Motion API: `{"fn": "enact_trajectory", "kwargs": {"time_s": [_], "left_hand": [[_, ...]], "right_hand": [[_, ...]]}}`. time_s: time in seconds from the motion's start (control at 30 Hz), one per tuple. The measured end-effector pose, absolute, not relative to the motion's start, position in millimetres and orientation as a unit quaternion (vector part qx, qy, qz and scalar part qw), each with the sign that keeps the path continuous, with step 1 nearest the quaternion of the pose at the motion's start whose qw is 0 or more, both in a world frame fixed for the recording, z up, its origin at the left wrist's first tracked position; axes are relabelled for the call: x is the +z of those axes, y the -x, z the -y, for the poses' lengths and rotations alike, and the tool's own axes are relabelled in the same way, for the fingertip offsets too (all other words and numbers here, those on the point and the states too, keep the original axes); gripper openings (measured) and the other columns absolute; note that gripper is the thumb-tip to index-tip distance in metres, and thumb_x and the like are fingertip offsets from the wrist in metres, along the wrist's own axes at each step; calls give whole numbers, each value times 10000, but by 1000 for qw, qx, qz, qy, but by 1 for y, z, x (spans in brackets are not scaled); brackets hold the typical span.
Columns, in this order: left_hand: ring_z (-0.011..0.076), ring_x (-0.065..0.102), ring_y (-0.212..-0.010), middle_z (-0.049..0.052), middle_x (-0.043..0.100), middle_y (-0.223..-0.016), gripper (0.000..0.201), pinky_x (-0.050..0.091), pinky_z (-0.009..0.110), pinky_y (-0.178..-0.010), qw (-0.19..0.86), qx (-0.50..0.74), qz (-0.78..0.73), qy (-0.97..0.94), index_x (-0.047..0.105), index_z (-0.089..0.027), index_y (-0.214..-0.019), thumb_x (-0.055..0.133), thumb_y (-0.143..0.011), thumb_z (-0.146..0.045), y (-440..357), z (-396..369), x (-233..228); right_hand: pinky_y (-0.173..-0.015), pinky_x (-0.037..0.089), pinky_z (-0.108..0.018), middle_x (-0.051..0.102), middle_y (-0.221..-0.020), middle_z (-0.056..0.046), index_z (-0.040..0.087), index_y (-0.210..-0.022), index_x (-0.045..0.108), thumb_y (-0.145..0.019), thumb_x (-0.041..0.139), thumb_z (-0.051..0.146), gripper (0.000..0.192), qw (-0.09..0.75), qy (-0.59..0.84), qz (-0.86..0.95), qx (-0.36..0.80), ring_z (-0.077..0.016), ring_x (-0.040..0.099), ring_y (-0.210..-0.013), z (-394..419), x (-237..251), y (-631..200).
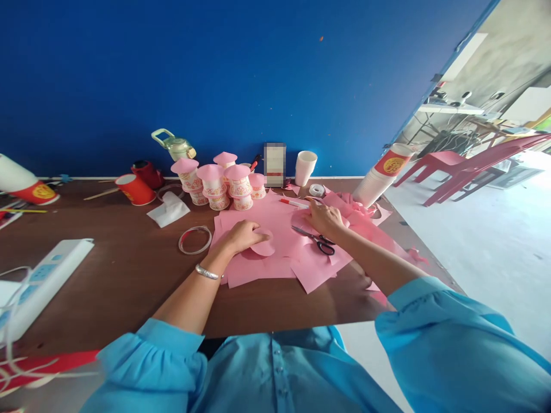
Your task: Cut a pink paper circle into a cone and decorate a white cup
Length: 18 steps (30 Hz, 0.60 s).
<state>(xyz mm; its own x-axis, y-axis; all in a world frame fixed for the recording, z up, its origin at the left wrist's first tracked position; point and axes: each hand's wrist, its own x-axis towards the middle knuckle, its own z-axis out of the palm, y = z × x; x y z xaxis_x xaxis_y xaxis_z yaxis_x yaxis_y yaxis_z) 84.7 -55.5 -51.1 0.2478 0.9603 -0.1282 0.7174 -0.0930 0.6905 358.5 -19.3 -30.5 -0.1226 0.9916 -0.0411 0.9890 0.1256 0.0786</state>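
My left hand [245, 236] is closed on the edge of a pink paper disc [264, 248], thumb on top, just above a stack of pink paper sheets [275, 215]. Among pink scraps on the right, my right hand [325, 219] is closed with its fingers bent down; what they grip is hidden. A red-and-white marker [295, 203] lies just left of those fingertips. Black-handled scissors [325, 248] rest half spread on the paper below that hand. Behind the sheets stand several small paper-cup towers [214, 186] with pink cone tops.
A tape roll [317, 190], a white cup [306, 167] and a leaning stack of cups [383, 175] are at the back right. To the left lie a clear ring [195, 240], a tissue [169, 210], a red cup [135, 190] and a power strip [47, 287]. A blue wall [241, 74] bounds the back.
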Motion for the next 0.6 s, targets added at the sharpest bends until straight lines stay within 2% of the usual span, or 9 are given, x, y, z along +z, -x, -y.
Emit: {"fn": "enact_trajectory", "kwargs": {"time_s": [0.13, 0.27, 0.33, 0.4, 0.5, 0.6], "left_hand": [[138, 365, -643, -50, 364, -596, 489, 211, 294, -603, 322, 178, -594, -716, 414, -215, -583, 707, -743, -573, -85, 56, -52], [175, 488, -683, -18, 518, -639, 376, 279, 285, -599, 327, 181, -598, -709, 549, -199, -624, 684, -752, -526, -85, 58, -51], [193, 535, -712, 1, 581, -674, 337, 314, 280, -601, 335, 183, -596, -706, 600, -190, -654, 671, -755, -504, -86, 59, -49], [201, 555, -717, 11, 611, -688, 331, 334, 278, -596, 342, 184, -595, -704, 621, -186, -664, 666, -752, -502, -86, 60, -47], [202, 563, -703, 13, 621, -680, 340, 348, 279, -591, 346, 185, -593, -703, 634, -185, -669, 674, -740, -516, -86, 61, -45], [200, 561, -696, 13, 621, -671, 343, 351, 280, -587, 345, 188, -593, -703, 631, -186, -664, 675, -734, -519, -87, 61, -44]], "right_hand": [[-890, 541, -385, 763, -1249, -197, 164, -1511, 505, -1096, 429, 486, 531, 19, -675, -738, -4, -316, 733, -1126, 15, -25, -359], [-900, 537, -389, 754, -1214, -221, 117, -1383, 629, -1132, 318, 452, 521, 16, -682, -731, -14, -284, 738, -1085, 2, -16, -367], [-873, 547, -383, 757, -1178, -225, 92, -1308, 682, -1123, 340, 381, 485, 26, -686, -727, -20, -289, 745, -1049, -8, -13, -375], [-850, 556, -355, 764, -1204, -176, 162, -1329, 701, -1081, 414, 293, 401, 37, -678, -733, -31, -287, 749, -1050, -18, -12, -382], [-907, 565, -368, 726, -1340, -119, 283, -1411, 674, -999, 511, 223, 447, 44, -662, -748, -24, -303, 724, -1154, -30, -16, -386], [-987, 552, -415, 708, -1370, -138, 273, -1408, 687, -984, 509, 214, 464, 45, -654, -755, -2, -334, 682, -1241, -38, -20, -381]]}}
